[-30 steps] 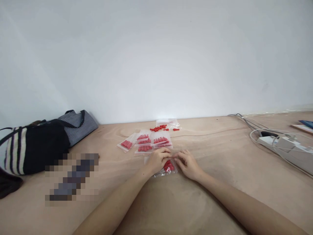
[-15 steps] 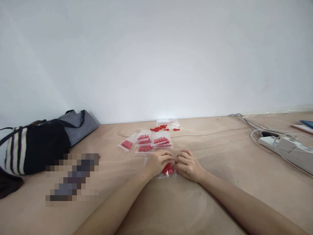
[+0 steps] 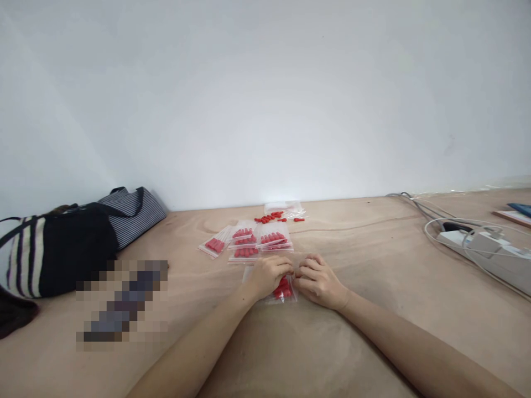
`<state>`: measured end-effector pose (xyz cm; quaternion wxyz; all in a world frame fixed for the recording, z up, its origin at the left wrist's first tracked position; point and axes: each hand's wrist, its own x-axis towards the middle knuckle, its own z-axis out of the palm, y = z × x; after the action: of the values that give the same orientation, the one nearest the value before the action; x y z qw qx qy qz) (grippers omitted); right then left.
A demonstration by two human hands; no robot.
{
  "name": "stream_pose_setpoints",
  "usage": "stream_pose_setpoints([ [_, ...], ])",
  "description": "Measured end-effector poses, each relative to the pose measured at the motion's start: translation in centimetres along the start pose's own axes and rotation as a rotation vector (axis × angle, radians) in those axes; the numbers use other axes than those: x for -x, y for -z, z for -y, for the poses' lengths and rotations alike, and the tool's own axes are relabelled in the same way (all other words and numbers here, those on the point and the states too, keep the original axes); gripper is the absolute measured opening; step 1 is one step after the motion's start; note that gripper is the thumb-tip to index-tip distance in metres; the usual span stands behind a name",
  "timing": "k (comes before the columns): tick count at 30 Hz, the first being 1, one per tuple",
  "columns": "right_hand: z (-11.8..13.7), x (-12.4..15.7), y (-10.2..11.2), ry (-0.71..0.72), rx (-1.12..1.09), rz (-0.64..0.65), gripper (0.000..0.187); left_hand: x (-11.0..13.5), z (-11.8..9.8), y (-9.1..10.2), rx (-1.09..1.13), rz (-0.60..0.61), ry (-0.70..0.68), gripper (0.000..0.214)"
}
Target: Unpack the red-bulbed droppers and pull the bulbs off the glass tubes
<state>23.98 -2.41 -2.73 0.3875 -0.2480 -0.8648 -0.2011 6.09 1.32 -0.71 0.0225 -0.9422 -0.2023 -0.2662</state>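
See the near bag [image 3: 291, 298] on the wooden table [image 3: 365, 254], with red pieces [image 3: 282, 289] showing through the clear plastic between the hands. Hold its left and far part under the left hand [image 3: 267, 276], with fingers curled narrow on the plastic; hold its right side with the right hand [image 3: 320, 282], likewise drawn in narrow, just beside the left fingertips. Cannot tell the exact contact at the tips, hidden by knuckles. Judge the step in hand as working along the far edge of the bag, perhaps at its closure. Seems to call next for an even pinch along that edge, without creasing the plastic. Note overlapping packed bags [image 3: 274, 239] just beyond the left hand and to the left; farther off, find loose red pieces [image 3: 267, 219] and more clear plastic [image 3: 292, 206] near the wall [image 3: 265, 121]
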Motion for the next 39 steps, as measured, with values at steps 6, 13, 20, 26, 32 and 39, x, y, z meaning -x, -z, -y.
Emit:
stream_pose_setpoints([
  [6, -0.01, -0.11, 0.04, -0.012, 0.024, -0.006, 0.024, 0.15, 0.03, -0.13, 0.073, 0.013, 0.058, 0.026],
  [13, 0.06, -0.04, -0.09, -0.056, 0.034, -0.021, 0.025, 0.17, 0.20, 0.13, 0.161, -0.034, 0.101, 0.024],
  [20, 0.23, -0.16, -0.01, -0.054, 0.047, -0.068, 0.025, 0.01, 0.04, 0.66, 0.130, 0.054, 0.011, 0.027],
  [26, 0.39, -0.23, 0.03, -0.066, 0.044, -0.081, 0.025, 0.00, 0.06, 0.25, 0.086, 0.004, -0.023, 0.026],
  [32, 0.35, -0.30, 0.07, -0.111, 0.013, -0.071, 0.022, 0.02, -0.26, 0.20, 0.104, -0.010, -0.025, 0.029],
  [39, 0.20, -0.01, 0.01, -0.154, -0.034, -0.057, 0.018, 0.40, 0.06, 0.00, 0.160, -0.083, -0.001, 0.028],
])
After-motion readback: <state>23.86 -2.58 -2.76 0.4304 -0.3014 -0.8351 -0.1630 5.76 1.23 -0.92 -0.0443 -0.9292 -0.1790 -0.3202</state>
